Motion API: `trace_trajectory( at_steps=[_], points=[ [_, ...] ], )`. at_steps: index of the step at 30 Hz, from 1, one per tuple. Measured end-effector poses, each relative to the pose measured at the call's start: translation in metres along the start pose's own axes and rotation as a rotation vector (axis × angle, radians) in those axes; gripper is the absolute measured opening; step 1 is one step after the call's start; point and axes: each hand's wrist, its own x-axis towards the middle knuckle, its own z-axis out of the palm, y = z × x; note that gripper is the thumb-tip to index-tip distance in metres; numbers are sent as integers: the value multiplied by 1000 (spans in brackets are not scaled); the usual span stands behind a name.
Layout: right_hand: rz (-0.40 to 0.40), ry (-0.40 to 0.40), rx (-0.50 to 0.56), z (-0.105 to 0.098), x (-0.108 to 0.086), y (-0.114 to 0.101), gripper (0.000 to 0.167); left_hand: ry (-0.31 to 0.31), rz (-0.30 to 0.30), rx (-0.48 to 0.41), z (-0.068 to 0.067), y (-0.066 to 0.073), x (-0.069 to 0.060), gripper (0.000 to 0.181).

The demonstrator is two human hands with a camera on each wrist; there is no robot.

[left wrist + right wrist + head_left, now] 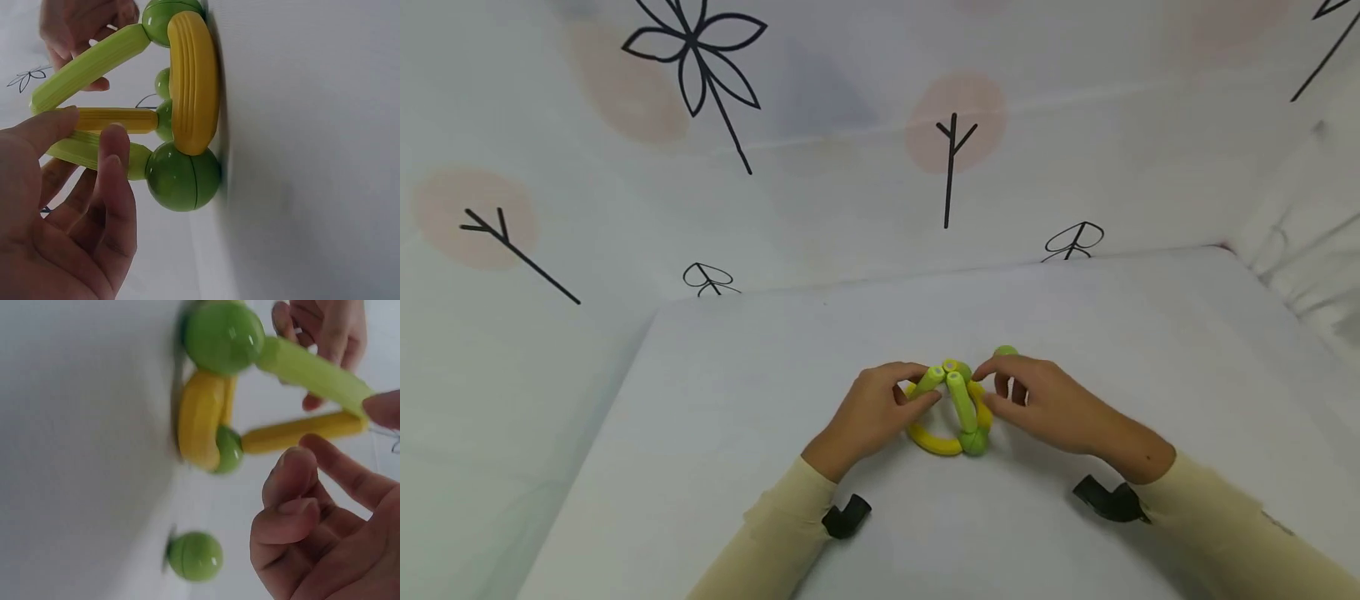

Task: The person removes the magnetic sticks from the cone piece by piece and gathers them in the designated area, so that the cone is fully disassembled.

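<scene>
- On the table [700, 458], between both hands: the frame [937, 445], its three rods [962, 404] leaning inward.
- Left hand [880, 404]: thumb and fingers pinch a lime rod [139, 161]; I judge a light, steady grip best.
- Right hand [1048, 404]: fingers loosely bent beside the yellow rod [303, 433], pinching nothing; whether they touch it, I cannot tell.
- Rod tops: I would nudge these gently, lest the frame tip.
- Loose ball [197, 557]: near the right hand; I would avoid knocking it.

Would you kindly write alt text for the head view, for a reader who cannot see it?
A person's left hand holds a light-green rod, one of three rising from a ring of curved yellow pieces and green balls on a white table. The right hand curves close beside the ring, and a separate green ball lies just beyond that hand.
</scene>
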Motion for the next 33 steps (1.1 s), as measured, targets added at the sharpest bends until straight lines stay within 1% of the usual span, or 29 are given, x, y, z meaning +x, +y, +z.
trace_trajectory(
  at_steps=[2,4,7,12,16,18,21,24,27,30,33],
  points=[
    [-27,-33,28,8,-1,-3,27,24,-5,14,-2,-2,-2,28],
    [-41,-53,44,14,-1,-5,26,40,-15,23,-2,-4,-6,26],
    [-61,-55,43,22,0,-5,23,47,-34,32,-2,-6,-10,23],
    [-61,-58,44,26,-2,-3,18,66,-21,79,-5,-9,-14,15],
    [-56,-44,21,22,-4,-2,18,94,-15,144,-10,-11,-17,14],
    [-52,-40,13,18,-5,-1,17,98,-19,168,-14,-11,-18,15],
    [-32,-55,14,11,-6,0,20,92,-26,220,-21,-10,-18,19],
    [-21,-71,13,3,-7,2,20,87,-38,292,-28,-7,-19,22],
    [-29,-78,1,-4,-6,2,19,86,-38,373,-34,-3,-21,20],
    [-19,-77,-25,-8,-6,3,19,72,-45,443,-37,-1,-21,15],
    [27,-90,-53,-9,-7,3,18,30,-70,475,-37,-2,-22,13]
  ],
)
